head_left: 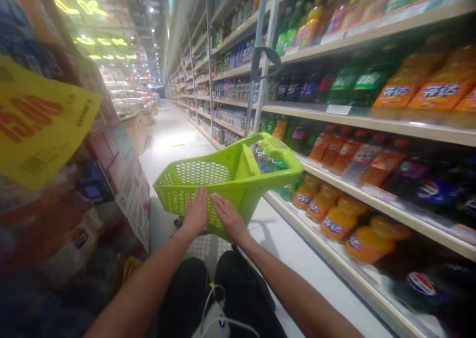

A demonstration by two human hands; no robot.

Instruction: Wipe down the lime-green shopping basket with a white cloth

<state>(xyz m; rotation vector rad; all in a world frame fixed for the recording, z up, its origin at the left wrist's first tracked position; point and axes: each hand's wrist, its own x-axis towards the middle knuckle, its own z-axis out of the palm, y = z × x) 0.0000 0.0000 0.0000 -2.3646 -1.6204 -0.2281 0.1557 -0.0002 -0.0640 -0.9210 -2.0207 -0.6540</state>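
Observation:
A lime-green plastic shopping basket [238, 177] stands tilted in a store aisle in front of me, its handle [277, 149] sticking up toward the right. My left hand [196, 211] lies flat against the basket's near mesh wall, fingers stretched upward. My right hand [229, 218] rests beside it on the same wall, fingers spread. Neither hand grips anything. The basket looks empty from here. My dark trouser knees [223, 288] show below my arms.
Shelves [372, 122] of orange soda bottles [338, 221], green and dark cola bottles run along the right. A yellow price sign [37, 125] and stacked goods crowd the left. The white floor aisle [171, 135] stretches ahead. A metal ladder frame [260, 55] leans on the shelving.

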